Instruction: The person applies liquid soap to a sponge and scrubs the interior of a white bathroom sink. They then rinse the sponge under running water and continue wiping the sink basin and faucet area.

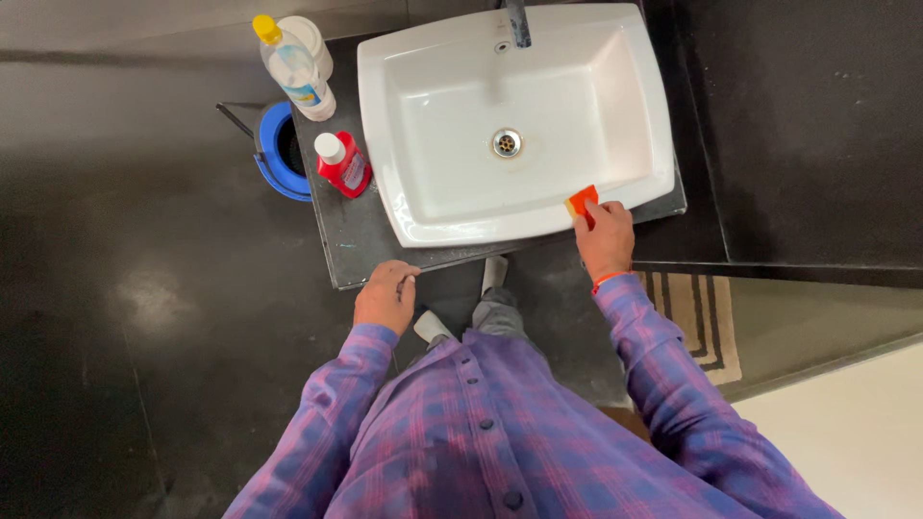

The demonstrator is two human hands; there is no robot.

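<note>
Off the left edge of the dark counter [358, 245], a blue bucket [276, 151] sits on the floor, half tucked under that side. On the counter's back left corner stands a clear bottle with a yellow cap [294, 67], upright, with a white container just behind it, and a little nearer you along the left edge stands a red bottle with a white cap [343, 163], just beside the basin's left wall; both are parked clear of the bowl yet close at hand. Your left hand [386, 296] rests on the counter's front edge, fingers curled together over the lip and holding nothing, which looks like a brace for your lean forward. The white rectangular basin [413, 207] fills most of the counter, its drain [507, 143] in the middle and the dark tap [517, 21] at the back edge. At the basin's front right corner, your right hand [606, 240] presses an orange sponge [581, 203] against the rim, fingers closed down on it from above so the pad lies flat to the white surface. A red band circles that wrist, and your checked purple sleeves run back towards you. Below the counter you can see your feet on the dark floor, and a striped mat [700, 322] lies to the right of them.
</note>
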